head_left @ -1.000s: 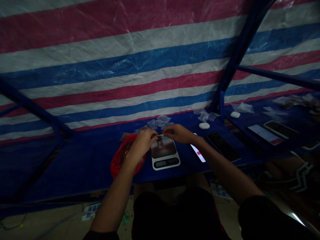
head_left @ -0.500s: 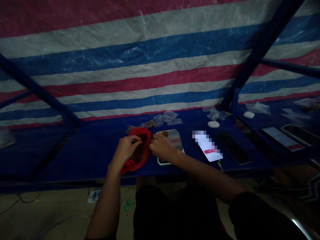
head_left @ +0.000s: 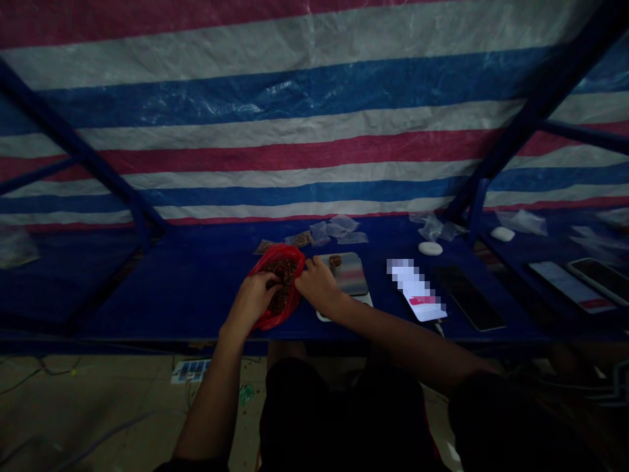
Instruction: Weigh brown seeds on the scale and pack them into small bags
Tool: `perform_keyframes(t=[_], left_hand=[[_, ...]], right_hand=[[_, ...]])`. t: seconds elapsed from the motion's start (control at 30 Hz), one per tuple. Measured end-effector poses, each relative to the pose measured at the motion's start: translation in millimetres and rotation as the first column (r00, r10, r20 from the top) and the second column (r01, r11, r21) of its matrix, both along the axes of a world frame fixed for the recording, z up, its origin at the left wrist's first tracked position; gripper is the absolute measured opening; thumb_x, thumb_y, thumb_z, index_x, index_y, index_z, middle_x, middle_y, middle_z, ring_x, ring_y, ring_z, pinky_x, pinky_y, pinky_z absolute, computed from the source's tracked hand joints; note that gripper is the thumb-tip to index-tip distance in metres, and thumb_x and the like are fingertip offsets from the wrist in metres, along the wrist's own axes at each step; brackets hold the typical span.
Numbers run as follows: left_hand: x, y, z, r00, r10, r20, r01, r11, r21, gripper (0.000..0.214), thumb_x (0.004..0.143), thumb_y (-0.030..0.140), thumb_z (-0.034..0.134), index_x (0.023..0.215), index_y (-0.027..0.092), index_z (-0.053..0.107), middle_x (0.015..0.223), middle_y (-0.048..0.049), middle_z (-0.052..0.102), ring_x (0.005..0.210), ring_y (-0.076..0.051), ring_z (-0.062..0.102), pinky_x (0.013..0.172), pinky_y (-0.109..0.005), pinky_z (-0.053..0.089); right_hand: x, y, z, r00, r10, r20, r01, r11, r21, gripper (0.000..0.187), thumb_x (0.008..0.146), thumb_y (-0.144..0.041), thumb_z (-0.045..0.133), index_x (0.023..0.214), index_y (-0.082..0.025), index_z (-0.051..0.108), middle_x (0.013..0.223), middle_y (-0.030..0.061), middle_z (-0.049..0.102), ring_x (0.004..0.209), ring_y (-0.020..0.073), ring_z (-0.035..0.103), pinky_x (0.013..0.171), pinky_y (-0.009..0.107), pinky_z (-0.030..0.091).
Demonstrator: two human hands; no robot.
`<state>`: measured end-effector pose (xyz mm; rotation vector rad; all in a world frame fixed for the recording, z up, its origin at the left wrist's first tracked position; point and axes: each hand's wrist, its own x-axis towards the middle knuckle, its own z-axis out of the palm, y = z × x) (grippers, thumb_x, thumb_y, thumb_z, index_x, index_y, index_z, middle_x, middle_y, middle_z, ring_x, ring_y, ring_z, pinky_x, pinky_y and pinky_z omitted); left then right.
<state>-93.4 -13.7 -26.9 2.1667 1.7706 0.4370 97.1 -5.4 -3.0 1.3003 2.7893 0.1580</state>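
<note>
A red plastic bag [head_left: 272, 321] stands open on the blue table, filled with small dark brown pieces [head_left: 287, 269]. My left hand [head_left: 249, 300] reaches over its left side, fingers curled down among the pieces; what they pinch is hidden. On the opposite side, my right hand [head_left: 318, 286] is closed on the bag's rim. Partly behind my right hand lies a flat scale [head_left: 354, 274] with a shiny plate, and a small brown clump [head_left: 335, 261] sits on that plate.
Behind the bag lie small clear packets with brown contents [head_left: 301, 238] and several clear bags [head_left: 343, 225]. To the right are a lit phone [head_left: 417, 292] on a cable, a dark phone [head_left: 472, 298] and a white case [head_left: 430, 249]. Blue frame bars [head_left: 515, 141] slant up on both sides.
My left hand has dipped slightly deeper into the bag's contents, its fingers more curled. My right hand stays at the rim. The whole view has shifted a little.
</note>
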Motion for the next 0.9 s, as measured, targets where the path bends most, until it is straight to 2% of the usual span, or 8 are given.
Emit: perform_keyframes(t=[0.23, 0.4, 0.57, 0.7, 0.77, 0.83, 0.9], left_hand=[[1, -4, -2.9, 0.999, -0.025, 0.024, 0.025, 0.999, 0.028, 0.017, 0.090, 0.022, 0.066, 0.102, 0.019, 0.078, 0.107, -0.0095, 0.079, 0.097, -0.026, 0.074, 0.086, -0.034, 0.052], [5, -9, 2.9, 0.996, -0.050, 0.075, 0.047, 0.998, 0.042, 0.017, 0.092, 0.024, 0.063, 0.101, 0.019, 0.076, 0.108, -0.0092, 0.077, 0.097, -0.025, 0.072, 0.090, -0.035, 0.053], [10, -11, 8.6, 0.992, -0.082, 0.101, 0.075, 0.995, 0.069, 0.021, 0.095, 0.028, 0.058, 0.104, 0.020, 0.075, 0.111, -0.0088, 0.075, 0.102, -0.025, 0.071, 0.096, -0.037, 0.052], [12, -13, 10.7, 0.992, -0.078, 0.094, 0.071, 0.994, 0.077, 0.023, 0.096, 0.032, 0.056, 0.103, 0.021, 0.075, 0.111, -0.0085, 0.075, 0.103, -0.025, 0.070, 0.096, -0.038, 0.052], [10, -15, 9.4, 0.995, -0.080, 0.064, 0.076, 0.996, 0.052, 0.024, 0.096, 0.033, 0.056, 0.105, 0.021, 0.075, 0.112, -0.0093, 0.074, 0.105, -0.026, 0.070, 0.096, -0.039, 0.053], [7, -17, 6.0, 0.996, -0.087, 0.020, 0.087, 0.996, 0.019, 0.026, 0.094, 0.033, 0.058, 0.110, 0.019, 0.074, 0.115, -0.0111, 0.073, 0.109, -0.028, 0.069, 0.099, -0.041, 0.052], [3, -18, 1.4, 0.995, -0.099, -0.015, 0.099, 0.995, -0.006, 0.028, 0.091, 0.030, 0.062, 0.113, 0.018, 0.074, 0.119, -0.0124, 0.072, 0.115, -0.029, 0.066, 0.103, -0.042, 0.051]], right_hand=[[-1, 1, 1.4, 0.998, 0.047, 0.038, -0.047, 0.999, -0.020, 0.020, 0.093, -0.007, 0.061, 0.097, -0.010, 0.080, 0.103, 0.0187, 0.080, 0.107, 0.0313, 0.068, 0.089, 0.043, 0.044], [5, 3, 9.3, 0.990, 0.142, 0.020, -0.141, 0.989, -0.044, 0.022, 0.095, -0.009, 0.057, 0.097, -0.010, 0.079, 0.105, 0.0191, 0.079, 0.106, 0.0306, 0.069, 0.089, 0.042, 0.045], [8, 1, 3.8, 0.977, 0.211, 0.006, -0.211, 0.976, -0.050, 0.021, 0.093, -0.012, 0.058, 0.099, -0.010, 0.078, 0.103, 0.0195, 0.078, 0.105, 0.0305, 0.069, 0.090, 0.041, 0.046], [22, 7, 14.3, 0.966, 0.221, -0.134, -0.236, 0.966, -0.102, 0.018, 0.086, -0.016, 0.064, 0.097, -0.011, 0.078, 0.102, 0.0176, 0.078, 0.102, 0.0289, 0.070, 0.082, 0.035, 0.047], [40, 17, 28.3, 0.953, 0.168, -0.252, -0.219, 0.957, -0.191, 0.014, 0.082, -0.019, 0.069, 0.091, -0.015, 0.079, 0.095, 0.0124, 0.079, 0.092, 0.0252, 0.071, 0.075, 0.031, 0.046], [64, 30, 42.2, 0.924, 0.121, -0.362, -0.219, 0.945, -0.242, 0.012, 0.081, -0.016, 0.069, 0.089, -0.017, 0.078, 0.088, 0.0068, 0.079, 0.084, 0.0199, 0.070, 0.074, 0.027, 0.045], [87, 42, 50.8, 0.894, 0.039, -0.447, -0.165, 0.956, -0.245, 0.014, 0.081, -0.014, 0.068, 0.090, -0.016, 0.078, 0.088, 0.0050, 0.079, 0.082, 0.0173, 0.068, 0.074, 0.026, 0.045]])
